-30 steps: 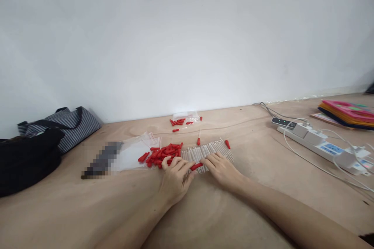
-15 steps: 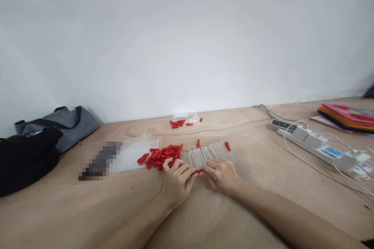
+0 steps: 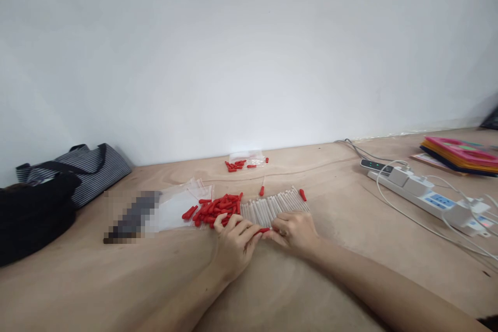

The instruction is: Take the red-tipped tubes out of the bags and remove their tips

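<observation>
My left hand (image 3: 236, 246) is closed, its thumb and fingers pinching one end of a red rubber dropper bulb (image 3: 264, 230). At the bulb's other end, my right hand (image 3: 298, 232) is closed too, with its fingertips against it; whether a tube is inside the grip is hidden. A heap of red dropper bulbs (image 3: 218, 207) lies just beyond my left fingers. Thin clear dropper tubes (image 3: 268, 208) lie side by side beyond my right hand, which covers their near ends. A tube with a bulb fitted (image 3: 262, 191) rests past the row.
One loose bulb (image 3: 302, 195) lies right of the tubes. Clear zip bags (image 3: 177, 210) are at left, beside a pixelated dark object (image 3: 134, 217). More bulbs (image 3: 235, 166) sit near the wall. A striped bag (image 3: 103, 168), a power strip (image 3: 424, 197) and coloured sheets (image 3: 462, 155) flank the table.
My right fingers have curled in more and shifted slightly, showing more of the bulb between my hands. My left hand stays nearly in place. The view has shifted a little.
</observation>
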`<state>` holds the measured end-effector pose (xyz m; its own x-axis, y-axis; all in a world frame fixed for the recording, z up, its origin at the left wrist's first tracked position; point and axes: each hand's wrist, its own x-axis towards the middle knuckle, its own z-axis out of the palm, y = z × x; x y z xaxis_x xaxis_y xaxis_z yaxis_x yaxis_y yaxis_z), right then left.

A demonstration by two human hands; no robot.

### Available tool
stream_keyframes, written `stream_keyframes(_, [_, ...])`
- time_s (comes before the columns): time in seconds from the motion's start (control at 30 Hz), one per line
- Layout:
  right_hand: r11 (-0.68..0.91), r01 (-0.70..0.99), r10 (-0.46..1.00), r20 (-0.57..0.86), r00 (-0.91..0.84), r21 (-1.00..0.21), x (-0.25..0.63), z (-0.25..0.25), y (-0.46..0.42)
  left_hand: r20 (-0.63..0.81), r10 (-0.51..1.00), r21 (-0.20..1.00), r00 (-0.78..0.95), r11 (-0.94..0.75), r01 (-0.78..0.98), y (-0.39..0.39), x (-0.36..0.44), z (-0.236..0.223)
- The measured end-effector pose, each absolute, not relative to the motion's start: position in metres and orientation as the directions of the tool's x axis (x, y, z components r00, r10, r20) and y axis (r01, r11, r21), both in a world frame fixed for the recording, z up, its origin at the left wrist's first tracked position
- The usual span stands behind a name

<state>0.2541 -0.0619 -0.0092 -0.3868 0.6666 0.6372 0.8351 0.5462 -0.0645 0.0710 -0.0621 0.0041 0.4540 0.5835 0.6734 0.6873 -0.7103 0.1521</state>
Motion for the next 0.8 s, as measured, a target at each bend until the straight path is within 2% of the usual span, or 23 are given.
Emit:
stream_keyframes(0.1, [0.458,0.876,0.744,0.603,-0.287,-0.148,0.267,-0.01,-0.056,0.679,0.608,0.15,0.412,-0.664,0.732,-0.057,0.061,0.008])
stream_keyframes(0.2, [0.494,0.84,0.76,0.581,-0.292,-0.225,0.284,-0.01,-0.046,0.71,0.629,0.138,0.317,-0.565,0.813,-0.047,0.044,0.016])
stream_keyframes(0.3, [0.51,0.799,0.759,0.602,-0.246,-0.317,0.298,-0.01,-0.034,0.72,0.677,0.169,0.152,-0.383,0.908,-0.033,0.022,0.026])
stream_keyframes(0.37, [0.439,0.812,0.789,0.597,-0.144,-0.384,0.304,-0.01,-0.028,0.678,0.734,0.217,0.027,-0.236,0.947,-0.023,0.007,0.032])
stream_keyframes(0.43, [0.305,0.849,0.845,0.534,-0.032,-0.431,0.306,-0.009,-0.024,0.615,0.783,0.28,-0.095,-0.104,0.954,-0.015,-0.007,0.034])
stream_keyframes(0.5, [0.157,0.882,0.899,0.434,0.058,-0.444,0.304,-0.008,-0.021,0.528,0.828,0.343,-0.19,-0.003,0.939,-0.009,-0.018,0.034])
stream_keyframes(0.57, [0.077,0.899,0.927,0.364,0.095,-0.431,0.301,-0.008,-0.019,0.444,0.864,0.37,-0.235,0.062,0.927,-0.005,-0.025,0.032])
stream_keyframes(0.8, [0.088,0.919,0.942,0.332,0.048,-0.383,0.287,-0.016,-0.011,0.313,0.926,0.314,-0.211,0.109,0.943,-0.003,-0.023,0.027])
